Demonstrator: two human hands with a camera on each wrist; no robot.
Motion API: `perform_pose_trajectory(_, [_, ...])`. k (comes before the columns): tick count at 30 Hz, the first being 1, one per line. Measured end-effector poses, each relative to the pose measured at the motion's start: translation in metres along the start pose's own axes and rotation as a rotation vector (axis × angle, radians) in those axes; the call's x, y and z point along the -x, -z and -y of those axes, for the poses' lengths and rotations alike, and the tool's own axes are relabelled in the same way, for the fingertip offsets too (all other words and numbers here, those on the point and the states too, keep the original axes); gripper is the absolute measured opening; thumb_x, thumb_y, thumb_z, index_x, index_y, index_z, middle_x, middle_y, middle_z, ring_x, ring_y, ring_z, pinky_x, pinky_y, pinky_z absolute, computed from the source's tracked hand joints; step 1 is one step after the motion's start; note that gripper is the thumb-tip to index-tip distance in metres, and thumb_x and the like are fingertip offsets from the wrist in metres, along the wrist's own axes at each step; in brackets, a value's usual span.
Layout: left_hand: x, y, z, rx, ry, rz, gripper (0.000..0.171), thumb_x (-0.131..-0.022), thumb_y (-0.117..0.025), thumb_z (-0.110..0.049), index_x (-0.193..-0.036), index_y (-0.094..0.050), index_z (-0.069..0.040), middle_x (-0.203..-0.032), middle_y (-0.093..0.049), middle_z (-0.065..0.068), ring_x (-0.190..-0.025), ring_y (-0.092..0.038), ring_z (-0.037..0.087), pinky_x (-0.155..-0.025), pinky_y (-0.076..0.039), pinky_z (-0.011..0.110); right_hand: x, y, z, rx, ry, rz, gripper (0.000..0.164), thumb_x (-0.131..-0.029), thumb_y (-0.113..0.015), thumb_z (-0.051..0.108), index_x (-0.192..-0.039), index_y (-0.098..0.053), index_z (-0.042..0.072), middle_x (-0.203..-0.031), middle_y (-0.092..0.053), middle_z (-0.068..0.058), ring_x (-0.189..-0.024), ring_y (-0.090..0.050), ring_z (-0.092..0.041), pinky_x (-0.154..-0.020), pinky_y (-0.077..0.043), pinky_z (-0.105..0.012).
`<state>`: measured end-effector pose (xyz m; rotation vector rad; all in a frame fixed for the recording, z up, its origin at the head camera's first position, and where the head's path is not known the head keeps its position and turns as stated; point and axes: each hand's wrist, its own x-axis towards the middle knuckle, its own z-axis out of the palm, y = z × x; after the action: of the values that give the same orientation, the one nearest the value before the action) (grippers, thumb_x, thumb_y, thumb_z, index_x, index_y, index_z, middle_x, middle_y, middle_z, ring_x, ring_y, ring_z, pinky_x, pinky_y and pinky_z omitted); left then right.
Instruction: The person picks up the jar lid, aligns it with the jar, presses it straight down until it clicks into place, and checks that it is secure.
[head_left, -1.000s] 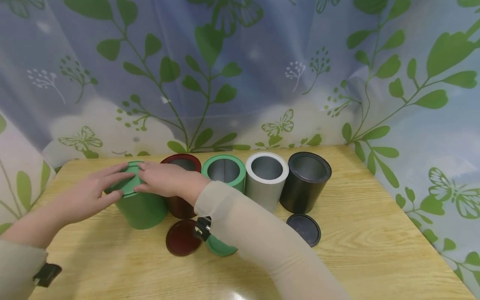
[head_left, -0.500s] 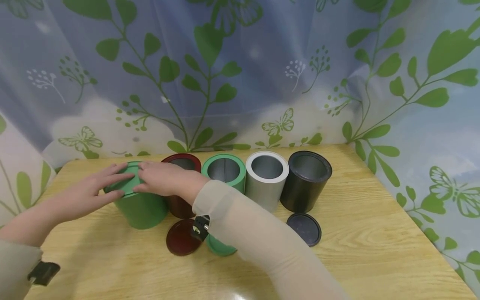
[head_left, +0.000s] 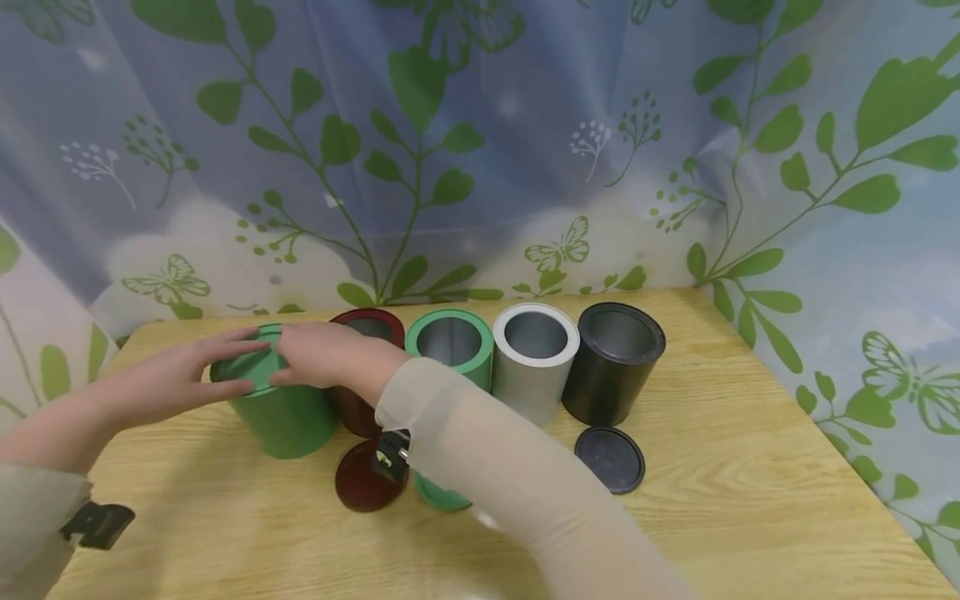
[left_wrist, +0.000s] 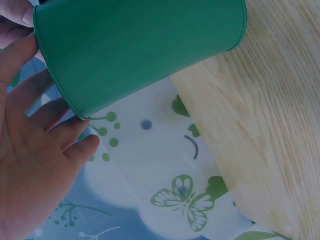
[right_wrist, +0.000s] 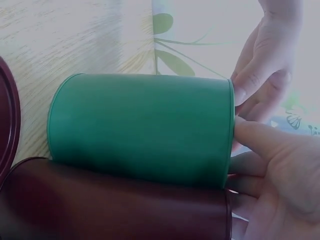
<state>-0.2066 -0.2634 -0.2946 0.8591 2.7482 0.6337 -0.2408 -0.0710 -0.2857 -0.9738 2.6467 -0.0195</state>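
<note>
Left side of frame: L hand [head_left: 168,371] rests on the lid [head_left: 247,367] of a green can [head_left: 285,425], L of ctr; fingers straight, a bit spread. R hand [head_left: 333,354] reaches in from lower ctr, over same lid's R side; fingers extended at the rim in R wrist view, tips hidden, can't tell how hard they press. Just beside it, open-topped dk red can [head_left: 356,408]; dk red lid [head_left: 366,479] below, partly behind R wrist strap [head_left: 391,456]. Mid-frame: open-topped green tin [head_left: 415,333], loose green lid [head_left: 442,497] below, partly hidden by R sleeve [head_left: 510,467]. Then white can [head_left: 528,387], black can [head_left: 606,387], both open-topped; black lid [head_left: 611,460] flat on wood-grain table [head_left: 750,467], lower R of ctr. Leaf-print curtain [head_left: 517,183] up top.
</note>
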Motion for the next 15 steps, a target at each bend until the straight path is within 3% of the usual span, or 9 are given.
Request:
perform_pose_trajectory(4, [-0.003, 0.001, -0.002, -0.018, 0.023, 0.018, 0.059, -0.093, -0.058, -0.031, -0.142, -0.039, -0.003, -0.148, -0.022, 0.026, -0.122, -0.036, 0.051, -0.087, -0.04, 0.06, 0.0, 0.001, 0.001, -0.029, -0.042, 0.0, 0.042, -0.091, -0.051, 0.048, -0.127, -0.053, 0.027, -0.13, -0.048, 0.012, -0.112, -0.051, -0.005, -0.086, -0.041, -0.022])
perform_pose_trajectory(7, [-0.005, -0.002, -0.005, -0.072, 0.041, 0.028, 0.061, -0.094, -0.056, -0.032, -0.143, -0.035, -0.001, -0.148, -0.02, 0.027, -0.124, -0.033, 0.051, -0.09, -0.038, 0.06, 0.002, -0.001, -0.001, -0.002, -0.024, 0.0, 0.047, -0.092, -0.048, 0.05, -0.133, -0.047, 0.027, -0.136, -0.043, 0.011, -0.118, -0.046, -0.005, -0.09, -0.039, -0.022])
perform_pose_trajectory(11, [-0.001, -0.014, -0.009, -0.125, 0.092, 0.028, 0.066, -0.099, -0.044, -0.038, -0.147, -0.021, 0.002, -0.151, -0.009, 0.027, -0.131, -0.019, 0.05, -0.098, -0.026, 0.063, 0.007, -0.01, -0.006, 0.152, 0.008, -0.018, 0.064, -0.093, -0.03, 0.057, -0.148, -0.024, 0.026, -0.153, -0.017, 0.007, -0.138, -0.017, -0.007, -0.108, -0.023, -0.027])
perform_pose_trajectory(15, [0.006, -0.027, -0.008, -0.171, 0.126, -0.016, 0.066, -0.102, -0.034, -0.038, -0.146, -0.012, 0.006, -0.151, -0.002, 0.029, -0.136, -0.006, 0.047, -0.1, -0.017, 0.066, 0.012, -0.02, -0.007, 0.226, -0.009, -0.05, 0.071, -0.091, -0.019, 0.063, -0.151, -0.01, 0.027, -0.155, -0.001, 0.009, -0.14, 0.002, -0.006, -0.113, -0.01, -0.034])
